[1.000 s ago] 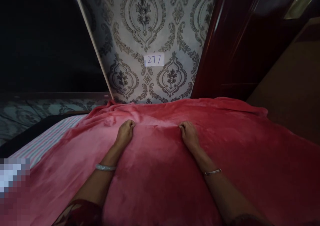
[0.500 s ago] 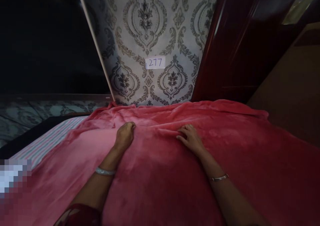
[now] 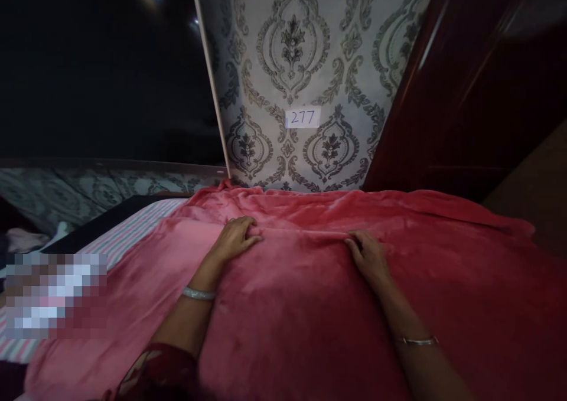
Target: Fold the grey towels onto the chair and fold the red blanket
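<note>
A red plush blanket [image 3: 287, 306] is spread wide in front of me, with creases gathered along its far side. My left hand [image 3: 237, 238] rests on it left of centre, fingers bent loosely and thumb apart from them, holding nothing. To the right, my right hand [image 3: 370, 256] pinches a raised fold of the blanket between thumb and fingertips. That fold runs as a low ridge between the two hands. A pale bangle circles my left wrist and a thin metal one my right.
A striped sheet [image 3: 137, 227] shows past the blanket's left edge. Behind stand a large dark screen [image 3: 101, 76], a patterned wall with a paper label [image 3: 303, 117] reading 277, and a dark red glossy panel [image 3: 465, 88] at the right. A blurred patch covers the lower left.
The view has turned left, so everything sits further right. My left hand has loosened from a closed grip and its thumb is spread. My right hand's fingers have closed on the blanket fold.
</note>
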`<state>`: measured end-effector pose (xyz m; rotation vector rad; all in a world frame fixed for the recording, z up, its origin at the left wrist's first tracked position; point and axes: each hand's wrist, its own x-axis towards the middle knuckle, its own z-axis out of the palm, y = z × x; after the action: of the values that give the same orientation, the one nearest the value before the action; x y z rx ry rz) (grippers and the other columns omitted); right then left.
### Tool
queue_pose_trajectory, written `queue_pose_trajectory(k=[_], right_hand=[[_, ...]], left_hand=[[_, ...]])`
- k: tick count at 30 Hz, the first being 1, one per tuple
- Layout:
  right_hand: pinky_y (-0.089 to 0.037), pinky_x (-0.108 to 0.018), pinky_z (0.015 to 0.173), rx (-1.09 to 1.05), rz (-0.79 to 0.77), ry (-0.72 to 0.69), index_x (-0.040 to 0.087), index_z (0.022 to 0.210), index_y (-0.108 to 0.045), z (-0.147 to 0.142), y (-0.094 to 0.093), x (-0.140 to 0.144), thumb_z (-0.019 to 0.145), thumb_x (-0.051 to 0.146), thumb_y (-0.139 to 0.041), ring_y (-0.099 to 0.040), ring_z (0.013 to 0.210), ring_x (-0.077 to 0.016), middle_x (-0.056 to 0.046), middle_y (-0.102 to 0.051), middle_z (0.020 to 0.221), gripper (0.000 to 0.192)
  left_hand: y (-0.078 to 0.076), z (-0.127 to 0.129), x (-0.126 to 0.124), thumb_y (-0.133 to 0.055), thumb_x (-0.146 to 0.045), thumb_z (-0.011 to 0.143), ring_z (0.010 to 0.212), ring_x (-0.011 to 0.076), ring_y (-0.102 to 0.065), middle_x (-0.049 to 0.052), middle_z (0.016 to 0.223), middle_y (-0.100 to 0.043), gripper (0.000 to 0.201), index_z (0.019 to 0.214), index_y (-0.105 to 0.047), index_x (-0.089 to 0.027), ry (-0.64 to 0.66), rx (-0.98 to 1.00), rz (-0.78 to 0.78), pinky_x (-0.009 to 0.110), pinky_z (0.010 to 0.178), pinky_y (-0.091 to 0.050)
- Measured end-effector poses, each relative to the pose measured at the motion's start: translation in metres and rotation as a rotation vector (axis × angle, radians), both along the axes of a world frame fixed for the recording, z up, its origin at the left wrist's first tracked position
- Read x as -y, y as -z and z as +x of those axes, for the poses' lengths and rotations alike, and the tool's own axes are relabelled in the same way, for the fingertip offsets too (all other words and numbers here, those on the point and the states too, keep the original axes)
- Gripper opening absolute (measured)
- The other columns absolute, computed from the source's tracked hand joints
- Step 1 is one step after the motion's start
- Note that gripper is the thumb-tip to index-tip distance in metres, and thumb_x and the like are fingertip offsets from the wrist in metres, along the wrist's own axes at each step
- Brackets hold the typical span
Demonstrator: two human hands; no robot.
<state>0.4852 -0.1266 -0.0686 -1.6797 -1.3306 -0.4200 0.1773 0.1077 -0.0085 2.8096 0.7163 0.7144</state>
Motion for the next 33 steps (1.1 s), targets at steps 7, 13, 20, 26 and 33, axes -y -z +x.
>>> queue_pose_trajectory(k=[7, 13, 20, 26, 33], right_hand=[[-0.053, -0.041, 0.079, 0.014, 0.010, -0.002, 0.023, 0.088, -0.065, 0.002, 0.003, -0.001, 0.096, 0.047, -0.045, -0.064, 0.082, -0.0260, -0.009, -0.069, 0.086, 0.032], [-0.053, -0.040, 0.077, -0.004, 0.007, 0.001, 0.023, 0.086, -0.066, 0.002, 0.001, 0.001, 0.095, 0.049, -0.046, -0.064, 0.081, -0.0256, -0.009, -0.070, 0.085, 0.034], [-0.052, -0.038, 0.077, -0.056, -0.056, -0.059, 0.022, 0.087, -0.068, 0.001, -0.001, 0.003, 0.094, 0.051, -0.048, -0.064, 0.081, -0.0247, -0.008, -0.070, 0.085, 0.036], [-0.052, -0.039, 0.077, -0.079, -0.125, -0.034, 0.022, 0.086, -0.067, 0.005, 0.000, 0.004, 0.093, 0.054, -0.046, -0.064, 0.081, -0.0252, -0.009, -0.071, 0.086, 0.039], [-0.052, -0.040, 0.078, -0.046, -0.172, 0.004, 0.022, 0.085, -0.064, 0.011, 0.013, 0.006, 0.093, 0.059, -0.041, -0.064, 0.082, -0.0260, -0.010, -0.070, 0.088, 0.045]], left_hand=[[-0.002, -0.036, -0.039, -0.065, -0.023, 0.079, 0.096, 0.0289, -0.065, 0.011, 0.096, -0.072, 0.008, 0.086, -0.068, -0.020, -0.199, -0.160, -0.047, 0.038, 0.084, -0.048], [-0.012, -0.044, -0.042, -0.050, -0.022, 0.087, 0.094, 0.0265, -0.061, 0.012, 0.095, -0.068, 0.012, 0.086, -0.062, -0.019, -0.231, -0.016, 0.049, 0.037, 0.086, -0.046], [-0.013, -0.051, -0.047, -0.050, -0.028, 0.089, 0.089, 0.0244, -0.058, 0.008, 0.090, -0.063, 0.015, 0.086, -0.061, -0.019, -0.185, 0.109, 0.065, 0.036, 0.082, -0.045], [-0.002, -0.054, -0.054, -0.052, -0.038, 0.092, 0.077, 0.0201, -0.057, 0.005, 0.078, -0.060, 0.027, 0.072, -0.057, -0.020, -0.239, 0.062, 0.036, 0.031, 0.072, -0.043], [0.004, -0.045, -0.046, -0.051, -0.040, 0.096, 0.085, 0.0214, -0.062, 0.010, 0.085, -0.066, 0.031, 0.077, -0.060, -0.018, -0.430, -0.014, 0.107, 0.031, 0.076, -0.045]])
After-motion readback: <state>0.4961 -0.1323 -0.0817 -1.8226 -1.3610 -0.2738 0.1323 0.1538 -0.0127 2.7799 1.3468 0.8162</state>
